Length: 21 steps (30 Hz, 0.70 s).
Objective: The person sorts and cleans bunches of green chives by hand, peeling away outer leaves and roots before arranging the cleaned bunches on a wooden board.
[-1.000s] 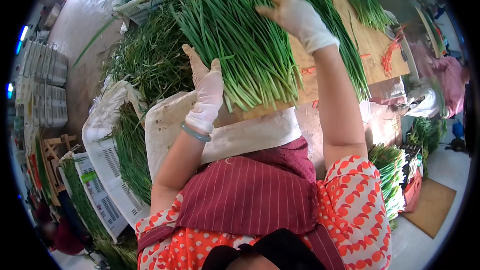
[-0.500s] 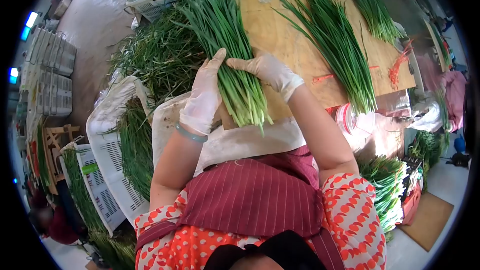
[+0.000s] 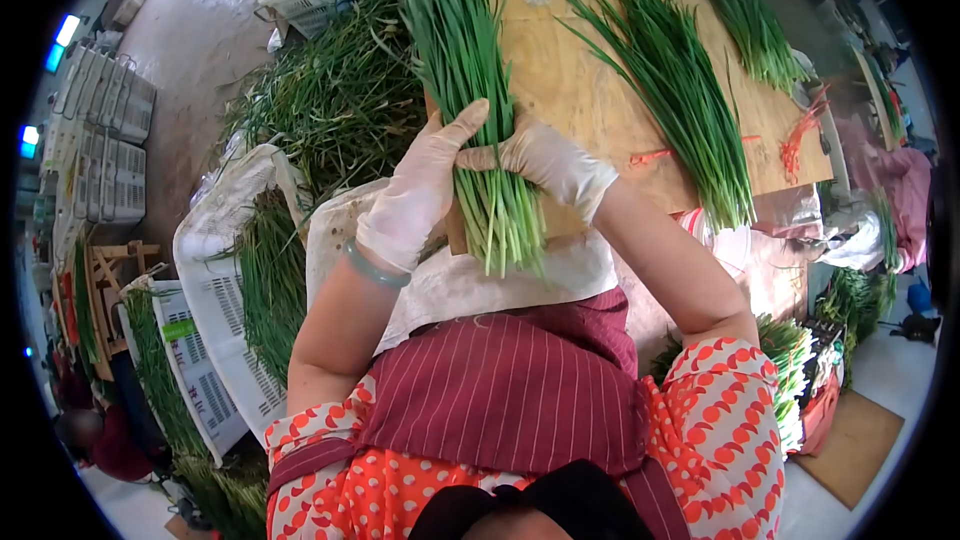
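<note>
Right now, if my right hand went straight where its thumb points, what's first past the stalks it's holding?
Most likely your left hand: the right hand, wrapped over the green stalks, aims that way, though depth is unclear.

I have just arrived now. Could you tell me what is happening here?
The person's left hand and right hand, both in pale gloves, grip a bunch of long green leaves around its middle, stalk ends toward the striped apron. A second bunch lies to the right on the wooden board, and loose greens are heaped on the left.
</note>
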Motion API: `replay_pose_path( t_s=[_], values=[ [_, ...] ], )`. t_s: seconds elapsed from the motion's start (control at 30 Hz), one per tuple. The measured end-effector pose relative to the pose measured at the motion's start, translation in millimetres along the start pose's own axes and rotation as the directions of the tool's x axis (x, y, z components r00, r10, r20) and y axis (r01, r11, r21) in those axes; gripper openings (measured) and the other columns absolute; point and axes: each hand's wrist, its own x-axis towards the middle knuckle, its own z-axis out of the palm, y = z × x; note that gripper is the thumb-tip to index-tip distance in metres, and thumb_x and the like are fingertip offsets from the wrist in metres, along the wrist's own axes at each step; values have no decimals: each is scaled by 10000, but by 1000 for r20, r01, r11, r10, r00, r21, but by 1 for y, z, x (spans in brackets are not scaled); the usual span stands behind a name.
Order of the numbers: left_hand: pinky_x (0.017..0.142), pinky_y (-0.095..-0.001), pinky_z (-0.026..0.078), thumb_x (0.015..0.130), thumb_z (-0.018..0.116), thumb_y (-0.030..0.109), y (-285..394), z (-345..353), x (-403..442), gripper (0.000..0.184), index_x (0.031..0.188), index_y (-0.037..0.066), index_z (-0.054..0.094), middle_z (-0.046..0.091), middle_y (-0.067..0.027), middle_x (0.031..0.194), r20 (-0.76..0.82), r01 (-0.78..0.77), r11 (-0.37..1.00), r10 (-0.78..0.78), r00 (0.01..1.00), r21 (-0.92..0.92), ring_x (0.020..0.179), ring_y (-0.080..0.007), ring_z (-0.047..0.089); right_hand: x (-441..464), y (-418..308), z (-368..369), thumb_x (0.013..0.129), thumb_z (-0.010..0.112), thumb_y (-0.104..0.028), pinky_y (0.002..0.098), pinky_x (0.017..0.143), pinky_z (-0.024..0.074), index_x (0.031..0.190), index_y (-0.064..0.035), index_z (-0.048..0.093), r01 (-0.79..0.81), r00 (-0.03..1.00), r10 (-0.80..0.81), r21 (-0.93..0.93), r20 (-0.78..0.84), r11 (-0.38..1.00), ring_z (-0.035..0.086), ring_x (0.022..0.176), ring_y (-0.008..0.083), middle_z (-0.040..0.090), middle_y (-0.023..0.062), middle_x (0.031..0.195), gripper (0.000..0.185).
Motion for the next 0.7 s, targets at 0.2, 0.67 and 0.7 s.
replay_pose_path(
  t_s=[0.2, 0.67, 0.7],
  values=[
    [846, -398, 509, 909, 585, 210, 4, 0, 0, 267, 1115, 43, 561, 627, -86, 1042, -87, -35, 999, 34, 996, -8, 943, -215, 609, 0, 7, 10, 804, 732, -305, 297, 846, 485, 1215, 19, 507, 54, 954, -33, 65, -297, 996, 588, 964, 174, 630, 103, 1057, 570],
    [797, -340, 518, 869, 642, 148, 7, 10, 8, 377, 1209, 32, 526, 636, -87, 1049, -26, 109, 993, -110, 994, -51, 904, -198, 620, -9, -1, -3, 766, 760, -341, 301, 886, 471, 1278, 0, 444, -106, 993, 116, 264, -24, 959, 567, 1049, 194, 593, 115, 1147, 692],
    [797, -340, 518, 869, 642, 148, 8, 13, 5, 377, 1209, 32, 526, 636, -87, 1049, -24, 107, 993, -109, 994, -51, 904, -198, 620, -8, -2, -1, 736, 796, -297, 286, 878, 475, 1281, 2, 435, -25, 998, 32, 110, -59, 994, 568, 1034, 187, 589, 119, 1147, 719]
  ],
)
